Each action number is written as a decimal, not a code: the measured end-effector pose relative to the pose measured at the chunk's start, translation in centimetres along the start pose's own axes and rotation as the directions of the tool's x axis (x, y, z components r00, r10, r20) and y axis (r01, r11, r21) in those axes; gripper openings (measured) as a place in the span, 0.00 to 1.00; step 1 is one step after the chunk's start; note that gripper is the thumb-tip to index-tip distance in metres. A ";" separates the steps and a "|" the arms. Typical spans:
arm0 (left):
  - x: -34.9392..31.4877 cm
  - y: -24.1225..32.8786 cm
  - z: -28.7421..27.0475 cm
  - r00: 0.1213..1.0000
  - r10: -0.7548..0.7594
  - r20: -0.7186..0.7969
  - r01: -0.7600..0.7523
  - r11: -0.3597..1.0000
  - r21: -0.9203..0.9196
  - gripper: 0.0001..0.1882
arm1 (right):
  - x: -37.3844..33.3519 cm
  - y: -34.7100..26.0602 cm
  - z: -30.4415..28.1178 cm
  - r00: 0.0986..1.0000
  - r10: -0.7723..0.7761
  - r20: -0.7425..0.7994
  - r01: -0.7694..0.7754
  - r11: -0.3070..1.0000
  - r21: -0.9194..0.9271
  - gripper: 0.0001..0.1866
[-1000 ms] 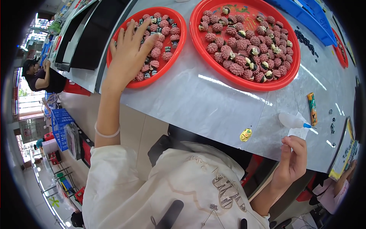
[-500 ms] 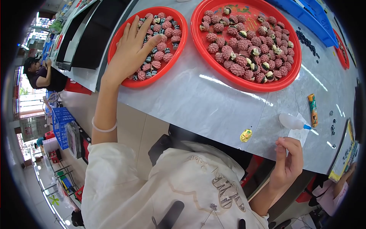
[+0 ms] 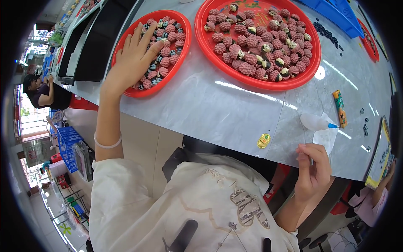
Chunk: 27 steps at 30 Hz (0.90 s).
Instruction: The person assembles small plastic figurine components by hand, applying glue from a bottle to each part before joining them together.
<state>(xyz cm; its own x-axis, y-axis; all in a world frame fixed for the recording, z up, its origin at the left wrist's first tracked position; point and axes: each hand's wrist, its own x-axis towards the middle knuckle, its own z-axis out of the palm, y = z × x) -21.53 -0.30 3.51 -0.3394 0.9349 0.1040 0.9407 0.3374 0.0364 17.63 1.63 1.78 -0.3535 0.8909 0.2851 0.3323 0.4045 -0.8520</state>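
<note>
My left hand (image 3: 132, 63) lies spread over the smaller red tray (image 3: 147, 92), palm down on pink, knobbly pieces mixed with grey-blue and dark ones. Its fingers are apart and what lies beneath the palm is hidden. Just right stands a larger red tray (image 3: 268, 85), heaped with similar pink pieces (image 3: 252, 42), some with cream and black parts. My right hand (image 3: 312, 172) is raised at the table's front edge, fingers curled and thumb pressed to the fingertips; anything pinched there is too small to make out. Beyond it lies a white squeeze bottle (image 3: 314, 122) with a blue tip.
White paper (image 3: 325, 138) sits under the bottle's tip, beside an orange-and-green tube-shaped packet (image 3: 340, 109). A gold oval sticker (image 3: 263, 141) is near the front edge. Dark small pieces (image 3: 327, 33) lie beside a blue crate (image 3: 336, 19). Another person's arm (image 3: 380, 191) shows at far right.
The whole view has shifted slightly, with the trays appearing further left. My left hand remains spread on the smaller tray. The right hand stays pinched, a little nearer the paper.
</note>
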 end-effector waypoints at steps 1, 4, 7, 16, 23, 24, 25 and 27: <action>0.2 0.1 -0.6 0.994 0.107 -0.010 -0.107 0.994 0.003 0.25 | 0.1 -0.1 0.0 1.000 -0.018 0.003 0.018 1.000 -0.009 0.05; -0.1 4.8 -4.1 0.999 -0.046 -0.011 0.047 0.991 0.125 0.19 | 0.3 -0.3 0.1 0.999 -0.040 -0.013 0.040 0.999 -0.032 0.06; 0.3 9.5 -4.0 0.961 0.169 -0.217 -0.221 0.944 -0.245 0.12 | -0.1 -0.3 0.0 0.999 -0.034 -0.009 0.034 0.999 -0.024 0.06; 3.1 12.3 -0.9 0.835 0.503 -0.222 -0.550 0.776 -0.308 0.07 | 0.0 0.4 -2.4 0.996 -0.044 -0.083 0.035 0.994 -0.102 0.06; -0.3 13.8 -1.4 0.863 0.393 -0.317 -0.490 0.500 -0.714 0.08 | 3.3 0.6 -1.3 0.984 0.038 -0.175 -0.057 0.993 -0.104 0.11; -1.4 14.3 -1.0 0.879 0.384 -0.283 -0.421 0.344 -0.840 0.08 | 3.5 1.0 -0.9 1.000 0.022 -0.019 -0.025 0.983 -0.183 0.13; -2.5 14.9 -0.8 0.892 0.379 -0.247 -0.330 0.174 -0.928 0.08 | 3.7 1.0 -0.5 0.999 0.025 -0.020 -0.028 0.982 -0.186 0.13; -4.4 16.5 0.4 0.900 0.349 -0.259 -0.293 0.046 -0.955 0.09 | 3.8 0.7 0.4 0.991 0.026 0.131 -0.021 0.999 -0.041 0.13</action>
<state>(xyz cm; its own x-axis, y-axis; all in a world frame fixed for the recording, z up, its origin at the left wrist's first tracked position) -4.52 1.22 3.22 0.0233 0.9310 0.3642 0.1436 -0.3637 0.9204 16.17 5.23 2.09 -0.4561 0.8665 0.2028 0.3754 0.3939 -0.8390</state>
